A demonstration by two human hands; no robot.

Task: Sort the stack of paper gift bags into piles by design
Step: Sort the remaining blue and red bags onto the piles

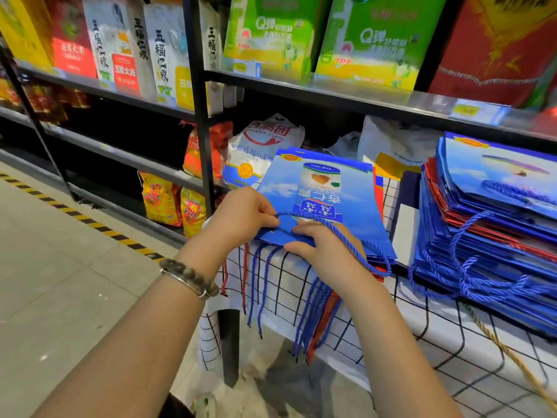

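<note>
Head view only.

Left hand (241, 217): fingers curled, pinching the blue cord (346, 233) where it leaves the top bag (325, 191).
Right hand (325, 251): lies on that bag's near edge, thumb along the rim, cord running over its back. Can't tell whether it grips the edge or only presses it.

Top bag lies flat, print up, directly under and just beyond both hands, on a short pile (376, 257) of blue and red bags. The pile's cords hang over the worktop (452, 333) edge below the hands. The unsorted stack (482, 230) is to the right of the right hand, well apart from it, blue and red mixed, cords tangled at the front.

Handling, my read:
- Bags are light, flat and glossy, so they likely slide on each other. Pin the pile with one hand while shifting the top one.
- Paper creases easily. Take hold at the stiffer top rim, near the cord holes.
- Cords are soft and snag their neighbours. Lifting by a cord alone may drag other bags along or tear a hole.
- Lay the cord flat on the bag before adding the next.
</note>
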